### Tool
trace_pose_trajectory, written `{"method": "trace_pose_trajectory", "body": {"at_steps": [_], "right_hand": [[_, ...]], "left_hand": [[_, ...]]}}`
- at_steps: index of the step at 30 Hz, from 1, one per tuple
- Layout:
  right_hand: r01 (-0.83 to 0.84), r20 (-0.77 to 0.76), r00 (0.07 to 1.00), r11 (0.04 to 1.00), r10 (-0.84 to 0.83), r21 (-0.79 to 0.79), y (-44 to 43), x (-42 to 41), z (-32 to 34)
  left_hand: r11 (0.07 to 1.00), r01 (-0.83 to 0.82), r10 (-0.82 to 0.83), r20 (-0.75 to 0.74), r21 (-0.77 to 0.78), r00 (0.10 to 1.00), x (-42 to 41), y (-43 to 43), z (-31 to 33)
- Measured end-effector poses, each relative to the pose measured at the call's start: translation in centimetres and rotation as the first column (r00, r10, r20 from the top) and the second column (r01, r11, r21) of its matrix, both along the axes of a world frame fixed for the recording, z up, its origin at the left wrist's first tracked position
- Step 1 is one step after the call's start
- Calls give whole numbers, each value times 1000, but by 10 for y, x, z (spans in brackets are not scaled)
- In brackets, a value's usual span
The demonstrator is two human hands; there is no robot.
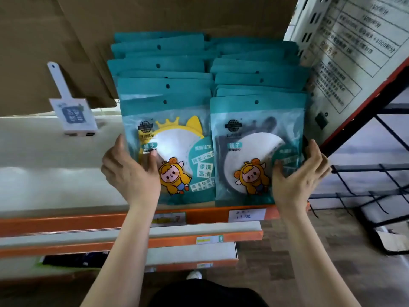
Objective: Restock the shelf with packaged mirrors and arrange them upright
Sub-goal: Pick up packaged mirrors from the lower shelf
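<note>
Gripping the front packs of 2 rows, both hands are up at the shelf [66, 222], seen from where I stand behind the arms. The left hand [130, 171] holds the yellow-mirror pack [177, 138] at its left edge, thumb [152, 160] laid on the clear front, fingers wrapped behind the edge and hidden. The right hand [296, 176] holds the dark-mirror pack [250, 151] at its right edge, thumb on the front, fingers curled round the side. Both packs stand upright, side by side and touching, bottoms down on the shelf just behind its orange lip. Behind each one more teal packs [159, 65] stand in file, tops stepped back toward the cardboard [66, 41] at the rear; the left row reaches a little higher than the right. A handwritten price label [246, 214] sits on the orange lip below the dark-mirror pack. To the left of the rows a white tag on a stalk [73, 114] sticks up over the bare white shelf board. At right, a printed paper sheet [354, 52] leans along the orange upright [365, 103], just beside the right row. Black wire racking [376, 180] stands farther right. Lower shelves [199, 238] show beneath, white boards with orange edges.
</note>
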State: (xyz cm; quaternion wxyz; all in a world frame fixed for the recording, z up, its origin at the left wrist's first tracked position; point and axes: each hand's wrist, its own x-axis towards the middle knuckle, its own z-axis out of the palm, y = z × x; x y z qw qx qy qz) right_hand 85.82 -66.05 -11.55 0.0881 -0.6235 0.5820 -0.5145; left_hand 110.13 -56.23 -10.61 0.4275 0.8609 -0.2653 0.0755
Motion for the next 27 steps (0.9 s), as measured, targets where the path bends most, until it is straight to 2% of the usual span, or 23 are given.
{"method": "trace_pose_trajectory", "body": {"at_steps": [2, 4, 7, 10, 14, 17, 20, 24, 27], "right_hand": [[-11, -133, 991, 1000, 9, -12, 12, 6, -1], [-82, -230, 968, 991, 104, 105, 22, 17, 0], [-118, -395, 900, 975, 185, 188, 31, 28, -5], [-147, -430, 871, 961, 237, 233, 34, 27, -10], [-159, -412, 884, 971, 222, 181, 30, 28, -11], [-153, -382, 905, 982, 186, 114, 21, 29, -14], [-158, -348, 923, 986, 165, 49, 13, 35, -17], [-142, -312, 938, 989, 149, 47, -4, 44, -18], [-149, -292, 943, 988, 157, 49, -18, 51, -19]], "left_hand": [[993, 11, -19, 59, 121, 998, -5, 6, 6], [955, 136, -154, 46, 265, 987, -5, 9, 10], [798, 355, -381, -47, 487, 923, -9, 13, 15], [694, 342, -439, -4, 634, 899, -16, 17, 17], [711, 327, -411, -10, 623, 912, -17, 10, 17], [756, 325, -389, -10, 569, 921, -16, 0, 14], [808, 295, -371, 51, 511, 927, -13, -4, 10], [883, 263, -337, 134, 389, 932, -2, -21, 3], [905, 221, -292, 151, 363, 945, 7, -39, 0]]}}
